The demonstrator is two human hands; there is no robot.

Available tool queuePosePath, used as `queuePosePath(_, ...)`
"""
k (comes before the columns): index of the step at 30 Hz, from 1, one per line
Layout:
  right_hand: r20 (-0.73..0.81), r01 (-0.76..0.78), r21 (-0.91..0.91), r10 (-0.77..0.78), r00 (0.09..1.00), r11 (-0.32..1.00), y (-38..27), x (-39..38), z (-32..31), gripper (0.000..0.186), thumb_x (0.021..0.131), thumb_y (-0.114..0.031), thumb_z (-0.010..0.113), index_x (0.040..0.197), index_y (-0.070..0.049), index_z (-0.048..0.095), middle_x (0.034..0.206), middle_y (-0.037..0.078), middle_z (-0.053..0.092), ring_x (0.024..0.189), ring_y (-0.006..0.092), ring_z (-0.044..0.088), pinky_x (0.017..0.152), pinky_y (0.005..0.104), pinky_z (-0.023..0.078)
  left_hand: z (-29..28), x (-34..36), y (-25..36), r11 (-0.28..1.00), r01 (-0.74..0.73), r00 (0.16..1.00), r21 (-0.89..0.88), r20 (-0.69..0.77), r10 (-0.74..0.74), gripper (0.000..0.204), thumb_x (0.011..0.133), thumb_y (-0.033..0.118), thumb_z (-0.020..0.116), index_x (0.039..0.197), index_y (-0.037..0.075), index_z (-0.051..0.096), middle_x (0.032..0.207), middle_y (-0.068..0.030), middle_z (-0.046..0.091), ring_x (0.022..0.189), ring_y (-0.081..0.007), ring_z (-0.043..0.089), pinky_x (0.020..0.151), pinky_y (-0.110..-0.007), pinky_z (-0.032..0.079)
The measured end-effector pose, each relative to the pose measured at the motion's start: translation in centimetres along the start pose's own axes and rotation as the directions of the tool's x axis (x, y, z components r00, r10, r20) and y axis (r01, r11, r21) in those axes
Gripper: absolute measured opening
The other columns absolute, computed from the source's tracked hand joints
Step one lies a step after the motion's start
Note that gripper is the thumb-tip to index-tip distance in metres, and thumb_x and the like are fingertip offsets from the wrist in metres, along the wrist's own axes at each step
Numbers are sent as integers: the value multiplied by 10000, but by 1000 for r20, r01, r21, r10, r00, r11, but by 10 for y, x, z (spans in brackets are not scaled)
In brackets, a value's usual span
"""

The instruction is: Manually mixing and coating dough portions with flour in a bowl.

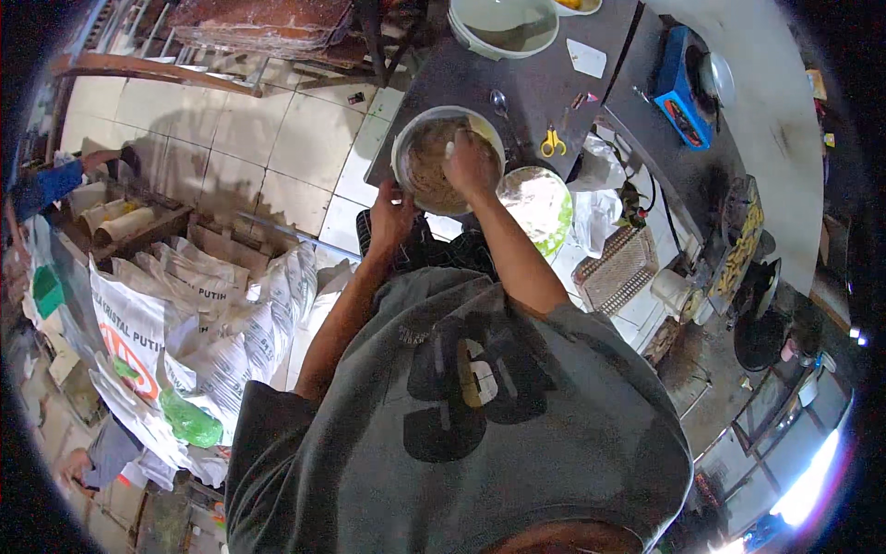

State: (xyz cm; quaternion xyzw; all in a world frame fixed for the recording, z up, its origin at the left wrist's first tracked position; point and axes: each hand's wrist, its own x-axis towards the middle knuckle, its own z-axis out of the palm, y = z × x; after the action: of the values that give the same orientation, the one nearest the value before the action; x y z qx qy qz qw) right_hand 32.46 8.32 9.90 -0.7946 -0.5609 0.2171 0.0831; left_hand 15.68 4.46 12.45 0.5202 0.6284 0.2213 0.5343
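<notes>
Okay, brown mix [424, 155] is in the white bowl [488, 130], upper middle of frame, looking uneven, so I'd guess more mixing left. My left hand [391, 220] curls at the rim, right hand [471, 167] is inside; can't tell if either's fingers are pinching.

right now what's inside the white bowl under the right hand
A brown mixture lies in the white bowl, with the right hand over it. The hand hides part of the mixture, which covers the bowl's bottom.
</notes>
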Motion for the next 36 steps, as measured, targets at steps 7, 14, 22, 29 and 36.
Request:
queuePosePath(7,322,265,93,-280,904,960,-18,-34,10,314,696,-122,499,989,-33,564,875,217,574,816,347,566,730,436,435,5,11,-37,998,67,997,-14,43,-66,293,768,147,564,997,18,435,837,-156,574,772,-263,593,623,-349,478)
queuePosePath(14,387,272,-67,-227,894,960,-12,-20,-16,209,706,-165,546,873,-52,597,818,163,590,784,320,579,719,430,447,-4,-3,-3,950,304,929,-68,244,-280,380,777,233,581,1045,14,424,798,-160,589,740,-294,601,605,-361,471)
queuePosePath(22,386,8,-136,45,922,991,-34,9,-20,314,651,-285,599,898,-90,605,924,183,568,853,321,561,730,416,449,0,17,-21,974,-99,995,205,30,94,430,785,156,530,1176,34,400,882,-207,572,789,-309,582,655,-359,459)
queuePosePath(29,493,472,-195,-330,805,860,5,-33,3,224,742,-219,515,893,-85,611,1009,133,538,966,303,506,808,436,406,7,8,-1,992,-37,999,-120,-41,32,364,787,87,512,1130,32,404,811,-166,578,724,-212,584,592,-311,462)
queuePosePath(36,-73,203,-200,-221,973,959,8,-16,-16,337,700,-190,579,1007,-60,528,1052,181,508,956,328,506,827,432,397,6,-3,-2,911,307,932,-277,280,-229,328,757,166,583,1013,10,449,735,-139,590,630,-217,591,550,-314,474)
